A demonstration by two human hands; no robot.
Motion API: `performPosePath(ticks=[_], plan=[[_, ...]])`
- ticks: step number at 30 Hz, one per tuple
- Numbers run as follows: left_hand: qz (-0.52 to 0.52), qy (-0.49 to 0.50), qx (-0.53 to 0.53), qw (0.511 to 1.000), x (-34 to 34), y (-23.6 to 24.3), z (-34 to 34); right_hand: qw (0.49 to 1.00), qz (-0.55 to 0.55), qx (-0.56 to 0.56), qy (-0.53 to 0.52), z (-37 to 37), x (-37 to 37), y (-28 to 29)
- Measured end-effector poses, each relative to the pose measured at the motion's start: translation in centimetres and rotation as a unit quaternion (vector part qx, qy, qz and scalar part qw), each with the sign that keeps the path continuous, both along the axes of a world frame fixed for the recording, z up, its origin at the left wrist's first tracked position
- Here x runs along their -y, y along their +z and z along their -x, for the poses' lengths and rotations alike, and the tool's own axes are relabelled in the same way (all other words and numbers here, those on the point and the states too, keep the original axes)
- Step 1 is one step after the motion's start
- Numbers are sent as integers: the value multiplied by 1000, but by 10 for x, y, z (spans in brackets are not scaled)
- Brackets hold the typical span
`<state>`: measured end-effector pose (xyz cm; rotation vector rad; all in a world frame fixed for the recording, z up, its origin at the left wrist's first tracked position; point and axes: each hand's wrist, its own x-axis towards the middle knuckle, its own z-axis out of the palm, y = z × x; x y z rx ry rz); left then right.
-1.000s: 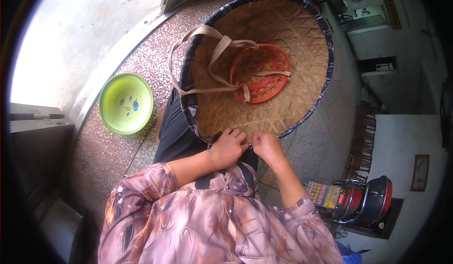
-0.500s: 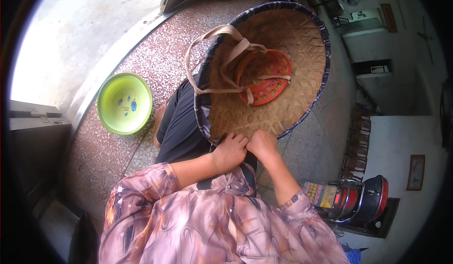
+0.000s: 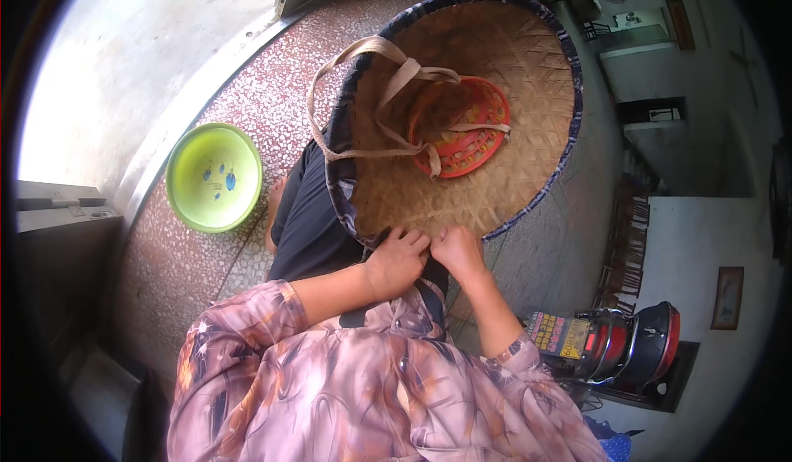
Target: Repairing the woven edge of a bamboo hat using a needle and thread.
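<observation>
**Both hands at the near rim of a woven hat**

Head view: a wide conical hat of woven tan bamboo with a dark blue cloth-bound rim (image 3: 495, 190) rests upside down on the person's lap, its hollow facing the camera. Inside sit a round orange plastic lattice headband (image 3: 464, 128) and a beige cloth chin strap (image 3: 371, 103) that loops out over the far-left edge. The left hand (image 3: 398, 261) and right hand (image 3: 458, 252) meet side by side at the hat's nearest rim, fingers curled narrow and pinching the edge; whatever lies between the fingertips is too small to make out, and the rim there is partly covered by the knuckles. Both forearms come out of patterned pink-brown sleeves (image 3: 330, 379), which hide most of the lap. A round lime-green plastic bowl (image 3: 214, 177) stands on the speckled terrazzo floor (image 3: 264, 91), well apart to the left. At lower right a red-and-black appliance (image 3: 635, 342) is cut off by the dark fisheye border.
</observation>
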<state>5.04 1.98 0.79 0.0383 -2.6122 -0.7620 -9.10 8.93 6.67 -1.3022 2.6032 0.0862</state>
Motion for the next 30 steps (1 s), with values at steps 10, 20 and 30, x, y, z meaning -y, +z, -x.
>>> performPosePath(ticks=[10, 20, 30], plan=[[-5, -2, 0, 1000, 0, 1, 1, 945, 89, 281, -144, 24, 18, 13], [5, 37, 0, 999, -2, 10, -3, 983, -17, 97, 155, 17, 0, 11], [23, 49, 30, 998, 1, 14, -5, 961, -112, -21, 250, -4, 11, 13]])
